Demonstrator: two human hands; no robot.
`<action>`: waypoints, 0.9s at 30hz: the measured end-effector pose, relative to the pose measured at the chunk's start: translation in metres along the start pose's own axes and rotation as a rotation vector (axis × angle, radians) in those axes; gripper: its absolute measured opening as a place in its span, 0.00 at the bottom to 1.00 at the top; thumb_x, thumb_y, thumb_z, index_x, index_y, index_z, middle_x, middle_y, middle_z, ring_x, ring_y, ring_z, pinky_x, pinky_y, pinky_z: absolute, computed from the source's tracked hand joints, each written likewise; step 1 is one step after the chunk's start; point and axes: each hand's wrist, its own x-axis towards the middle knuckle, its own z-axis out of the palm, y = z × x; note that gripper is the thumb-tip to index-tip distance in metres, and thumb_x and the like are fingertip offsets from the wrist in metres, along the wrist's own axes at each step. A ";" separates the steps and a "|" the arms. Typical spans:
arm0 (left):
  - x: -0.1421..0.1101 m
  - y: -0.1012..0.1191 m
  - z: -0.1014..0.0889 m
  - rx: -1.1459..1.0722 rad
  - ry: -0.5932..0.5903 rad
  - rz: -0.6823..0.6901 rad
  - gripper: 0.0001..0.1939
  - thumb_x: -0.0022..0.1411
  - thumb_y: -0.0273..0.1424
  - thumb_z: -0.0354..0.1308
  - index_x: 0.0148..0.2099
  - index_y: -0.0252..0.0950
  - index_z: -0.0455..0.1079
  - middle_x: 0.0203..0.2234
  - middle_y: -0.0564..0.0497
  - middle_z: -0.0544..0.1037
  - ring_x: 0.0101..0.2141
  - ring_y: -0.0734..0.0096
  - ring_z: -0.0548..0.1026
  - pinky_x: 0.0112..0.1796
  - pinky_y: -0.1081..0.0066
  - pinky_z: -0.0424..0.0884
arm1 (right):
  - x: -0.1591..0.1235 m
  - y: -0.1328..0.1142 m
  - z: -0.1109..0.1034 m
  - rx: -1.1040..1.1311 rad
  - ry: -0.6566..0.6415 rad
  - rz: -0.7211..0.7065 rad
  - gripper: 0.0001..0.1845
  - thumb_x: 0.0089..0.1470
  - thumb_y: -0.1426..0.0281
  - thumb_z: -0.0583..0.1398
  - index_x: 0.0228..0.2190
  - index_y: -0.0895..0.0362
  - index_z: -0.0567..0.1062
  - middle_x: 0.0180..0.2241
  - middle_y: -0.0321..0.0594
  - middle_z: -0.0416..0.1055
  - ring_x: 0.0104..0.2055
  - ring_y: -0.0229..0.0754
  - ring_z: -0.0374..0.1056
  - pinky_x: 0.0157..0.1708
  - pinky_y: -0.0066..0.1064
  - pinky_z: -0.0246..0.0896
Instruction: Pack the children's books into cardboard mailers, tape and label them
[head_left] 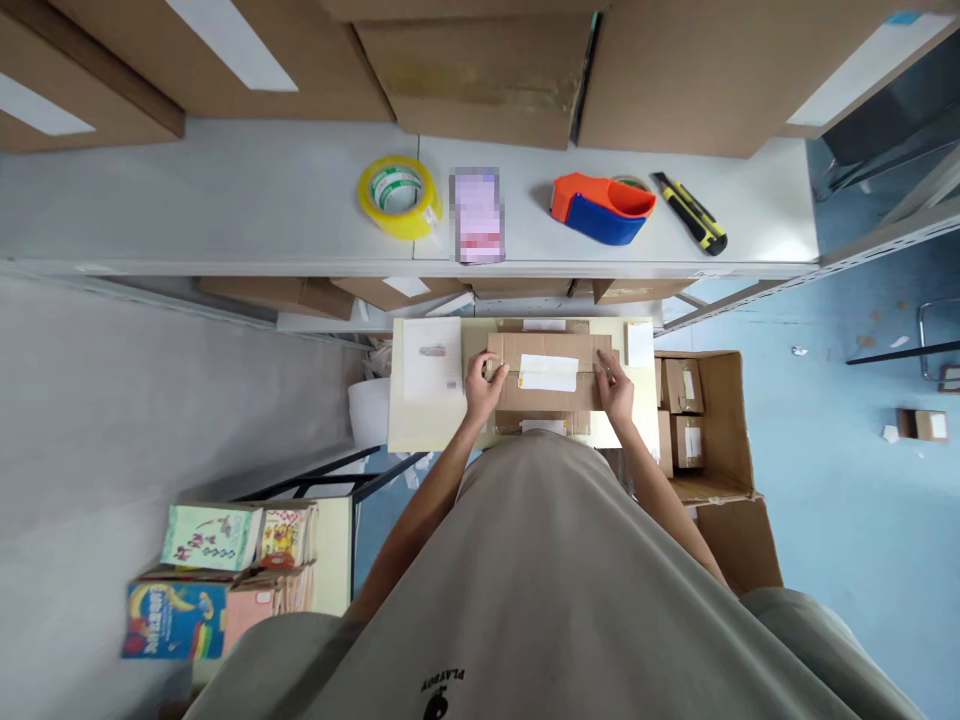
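A flat cardboard box [541,345] with a white label [549,373] on its top lies over the small cream table in front of me. My left hand [484,385] grips its left end between thumb and fingers. At the opposite end my right hand [615,388] holds the box the same way. Part of another labelled cardboard piece [544,418] shows beneath the box on the near side, and more cardboard shows on the far side. A sheet of white paper [432,350] lies left of my left hand. To the right of the box is a small white label stack [640,344].
On the grey shelf [262,200] ahead sit yellow tape [409,225], a phone [478,215], an orange-blue tape dispenser [607,222] and a utility knife [690,213]. A large open carton [724,430] with small boxes stands right; books [214,537] are piled lower left.
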 end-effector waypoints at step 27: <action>0.086 0.205 -0.012 0.067 0.073 0.750 0.20 0.88 0.47 0.54 0.64 0.43 0.81 0.67 0.38 0.83 0.69 0.47 0.80 0.72 0.42 0.74 | 0.135 -0.191 -0.073 -0.413 0.231 -0.679 0.37 0.81 0.53 0.53 0.78 0.64 0.65 0.79 0.68 0.65 0.84 0.66 0.58 0.84 0.67 0.47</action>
